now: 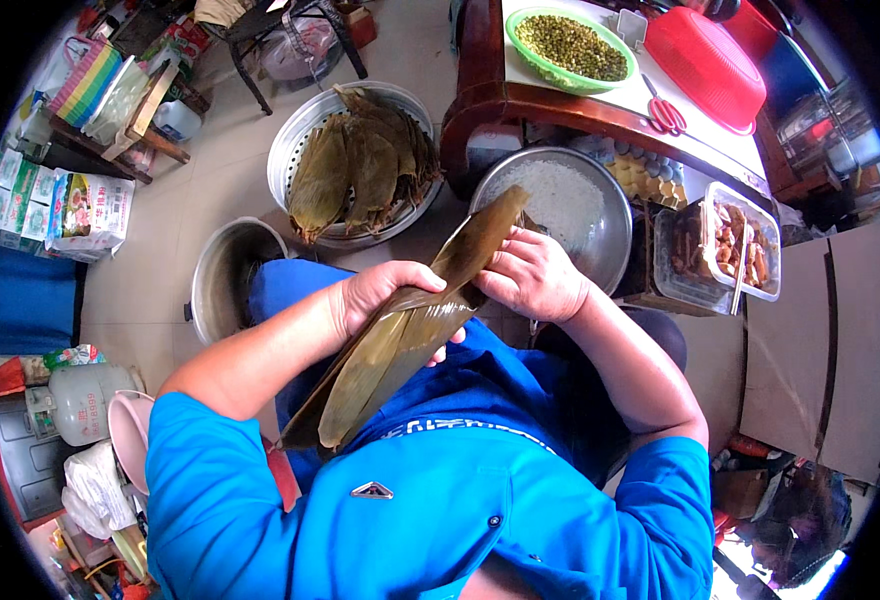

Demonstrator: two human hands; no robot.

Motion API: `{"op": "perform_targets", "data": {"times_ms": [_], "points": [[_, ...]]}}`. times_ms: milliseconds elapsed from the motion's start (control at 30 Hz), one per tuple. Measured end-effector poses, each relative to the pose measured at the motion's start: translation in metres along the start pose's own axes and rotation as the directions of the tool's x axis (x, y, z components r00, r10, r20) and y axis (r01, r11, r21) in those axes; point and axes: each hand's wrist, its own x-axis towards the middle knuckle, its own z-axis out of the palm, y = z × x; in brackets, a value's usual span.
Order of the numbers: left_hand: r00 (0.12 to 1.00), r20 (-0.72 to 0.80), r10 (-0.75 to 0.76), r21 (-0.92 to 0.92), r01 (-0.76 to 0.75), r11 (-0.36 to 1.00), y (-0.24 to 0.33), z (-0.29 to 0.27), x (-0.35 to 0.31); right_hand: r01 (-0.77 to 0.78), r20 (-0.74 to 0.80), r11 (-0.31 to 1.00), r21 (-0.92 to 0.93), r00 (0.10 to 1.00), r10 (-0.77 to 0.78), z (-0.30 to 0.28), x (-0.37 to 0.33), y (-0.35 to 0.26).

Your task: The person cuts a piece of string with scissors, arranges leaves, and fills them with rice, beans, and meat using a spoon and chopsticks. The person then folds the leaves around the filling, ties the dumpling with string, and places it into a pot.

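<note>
Several long brown-green leaves (385, 350), overlapping and folded across each other, lie slantwise in front of my chest. My left hand (385, 290) grips them near the middle, thumb on top and fingertips showing underneath. Farther up, my right hand (532, 272) pinches the leaves' right edge close to the upper end. Beyond my hands, a steamer pan with holes (282, 165) holds a pile of similar leaves (360, 165). To the right of it stands a steel basin (615, 255) of white rice-like grains (560, 200).
A metal pot (210, 285) stands by my left knee. On the table (695, 130) are a green basket of greenish beans (572, 50), red scissors (665, 115) and a red plastic basket (705, 70). A clear tub (772, 265) of meat pieces is at right; a gas cylinder (85, 405) at left.
</note>
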Motion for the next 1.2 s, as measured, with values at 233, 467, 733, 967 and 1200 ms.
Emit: {"op": "perform_targets", "data": {"times_ms": [233, 467, 733, 967, 1200], "points": [[0.999, 0.049, -0.001, -0.027, 0.003, 1.000, -0.005, -0.003, -0.001, 0.045, -0.202, 0.986, -0.160, 0.976, -0.077, 0.002, -0.003, -0.008], [0.999, -0.015, -0.051, -0.060, 0.050, 0.997, -0.007, -0.001, 0.001, -0.036, 0.053, 0.997, -0.066, 0.998, 0.040, -0.005, 0.008, -0.011], [0.998, 0.003, -0.057, -0.051, 0.057, 0.997, -0.012, -0.007, 0.008, -0.114, 0.272, 0.993, 0.023, 0.957, 0.103, -0.007, 0.011, -0.013], [0.997, 0.082, -0.002, -0.040, 0.005, 0.999, -0.015, -0.007, 0.012, -0.065, 0.183, 0.990, 0.125, 0.982, 0.041, 0.008, -0.001, -0.001], [0.993, 0.085, 0.076, -0.054, -0.071, 0.996, -0.013, -0.005, 0.014, -0.097, -0.046, 0.980, 0.171, 0.993, 0.106, 0.032, -0.001, 0.002]]}}
